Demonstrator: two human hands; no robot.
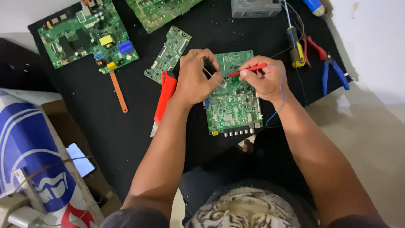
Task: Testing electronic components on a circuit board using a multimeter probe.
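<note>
The left hand [195,76] is closed around a black probe [208,66], pinching it between thumb and fingers. The probe tip points down toward the green circuit board [233,105] directly under the hand; the exact contact point is too small to make out. The right hand [265,78] is closed on a red probe [249,69], held like a pen, with the tip aimed left toward the left hand, over the upper part of the same board. A thin blue wire [280,97] runs along the right wrist and loops down beside the board.

Just left of the left hand lies a red utility knife [164,98], its lower end pointing toward the person. Above it, a narrow green board [168,54] lies tilted. Further left is a larger board [86,33] with yellow and blue parts, and an orange strip [118,91] below it.

Right of the right hand lie a yellow-handled screwdriver [296,48] and blue-handled pliers [333,71]. Beyond the hands, a grey box [255,7] and another green board [162,12] are cut off by the upper frame edge. All of these rest on a black mat [126,135]. The board's lower edge carries a row of round connectors, partly in shadow.
</note>
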